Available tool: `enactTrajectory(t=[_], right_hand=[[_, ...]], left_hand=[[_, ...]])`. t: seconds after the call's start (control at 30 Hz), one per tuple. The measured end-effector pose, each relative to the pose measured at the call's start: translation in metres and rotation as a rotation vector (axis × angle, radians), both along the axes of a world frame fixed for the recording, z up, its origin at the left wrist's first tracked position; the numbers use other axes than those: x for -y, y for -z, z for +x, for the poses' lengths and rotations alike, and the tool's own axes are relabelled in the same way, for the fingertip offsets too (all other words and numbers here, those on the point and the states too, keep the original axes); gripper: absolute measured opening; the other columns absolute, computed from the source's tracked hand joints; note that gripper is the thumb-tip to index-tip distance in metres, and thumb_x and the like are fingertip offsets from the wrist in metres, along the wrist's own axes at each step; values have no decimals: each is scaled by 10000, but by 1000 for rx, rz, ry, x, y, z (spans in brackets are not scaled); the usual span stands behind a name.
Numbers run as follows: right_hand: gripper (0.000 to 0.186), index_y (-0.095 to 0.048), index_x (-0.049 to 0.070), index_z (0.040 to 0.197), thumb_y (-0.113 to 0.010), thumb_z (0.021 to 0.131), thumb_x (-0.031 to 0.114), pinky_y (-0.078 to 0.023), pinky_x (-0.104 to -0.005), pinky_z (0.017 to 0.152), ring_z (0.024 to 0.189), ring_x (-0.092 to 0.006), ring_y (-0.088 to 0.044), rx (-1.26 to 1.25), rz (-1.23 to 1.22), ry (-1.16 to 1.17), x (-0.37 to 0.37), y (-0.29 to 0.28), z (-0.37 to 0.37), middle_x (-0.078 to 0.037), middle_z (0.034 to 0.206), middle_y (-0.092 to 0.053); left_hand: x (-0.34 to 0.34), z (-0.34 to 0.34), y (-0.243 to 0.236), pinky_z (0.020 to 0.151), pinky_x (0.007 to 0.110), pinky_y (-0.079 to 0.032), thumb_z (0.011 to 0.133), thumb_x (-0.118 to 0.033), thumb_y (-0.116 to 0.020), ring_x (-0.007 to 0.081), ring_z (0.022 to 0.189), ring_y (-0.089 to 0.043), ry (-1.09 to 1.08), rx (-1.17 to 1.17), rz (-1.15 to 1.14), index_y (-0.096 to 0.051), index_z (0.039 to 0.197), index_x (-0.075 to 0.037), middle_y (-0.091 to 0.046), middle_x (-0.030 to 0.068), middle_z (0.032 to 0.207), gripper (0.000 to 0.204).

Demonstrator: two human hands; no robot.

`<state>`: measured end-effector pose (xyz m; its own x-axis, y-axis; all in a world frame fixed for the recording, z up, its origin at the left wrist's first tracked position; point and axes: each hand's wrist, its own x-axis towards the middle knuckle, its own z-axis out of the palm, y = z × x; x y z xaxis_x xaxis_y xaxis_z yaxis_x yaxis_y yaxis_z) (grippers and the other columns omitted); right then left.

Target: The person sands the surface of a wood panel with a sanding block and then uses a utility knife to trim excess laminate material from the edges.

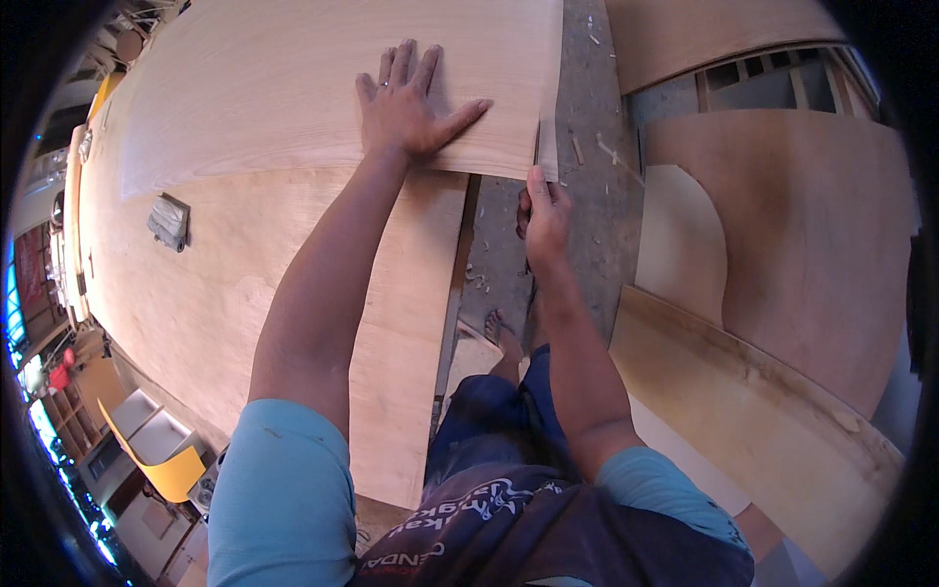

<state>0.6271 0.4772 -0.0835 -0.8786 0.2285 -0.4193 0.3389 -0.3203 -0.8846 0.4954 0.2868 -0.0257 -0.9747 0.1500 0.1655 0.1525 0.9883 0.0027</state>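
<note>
The left hand [403, 117] lies flat on a pale wood sheet [274, 88] at the upper centre of the frame, its fingers spread toward the top edge and its thumb stretched out to the right. Right of centre, the right hand [546, 220] pinches the near right corner of that sheet, thumb uppermost and fingers curled. A thin dark line runs up the sheet just above this thumb; whether it is a slit or a blade, I cannot tell.

Largest is the plywood board [245, 264] filling the left and centre, with the sheet lying across its upper part and reaching past its right edge. A broad brown panel [812, 215] takes up the right of the frame, and a long light board [743, 411] slants across the lower right. Between the panel and the centre is a pale piece with a curved edge [680, 235]. A grey floor [597, 235] shows in a strip right of centre, with a bare foot [499, 333] lower down. At lower left is a curved yellow panel [171, 474]. A small grey block-like object [171, 221] rests on the plywood at left, and tiny wood shavings [577, 149] dot the floor.
</note>
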Motion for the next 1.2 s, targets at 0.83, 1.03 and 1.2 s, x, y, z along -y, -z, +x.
enactTrajectory(t=[0.83, 1.03, 1.2], right_hand=[[473, -681, -110, 1225, -671, 1056, 331, -517, -393, 961, 1088, -252, -690, -74, 65, 126, 9, 5, -46, -203, 1189, -741], [477, -674, -95, 1253, -674, 1058, 341, -511, -374, 973, 1107, -219, -668, -141, 68, 67, -3, -16, -81, -161, 1214, -731], [444, -679, -87, 1218, -648, 1073, 331, -519, -368, 927, 1071, -195, -669, -250, 76, 82, 0, -17, -97, -137, 1156, -741]], left_hand=[[-3, 1, -8, 1249, 631, -191, 835, -840, -613, 324, 1609, -236, -13, 42, 32, -392, 1640, -167, -316, 142, 1720, 1073], [-4, -1, -10, 1251, 644, -185, 839, -815, -636, 325, 1608, -237, -3, 45, 48, -396, 1637, -162, -309, 155, 1720, 1059], [-2, 0, -9, 1246, 666, -176, 838, -798, -652, 338, 1605, -240, -11, 53, 56, -401, 1633, -155, -306, 166, 1717, 1053]])
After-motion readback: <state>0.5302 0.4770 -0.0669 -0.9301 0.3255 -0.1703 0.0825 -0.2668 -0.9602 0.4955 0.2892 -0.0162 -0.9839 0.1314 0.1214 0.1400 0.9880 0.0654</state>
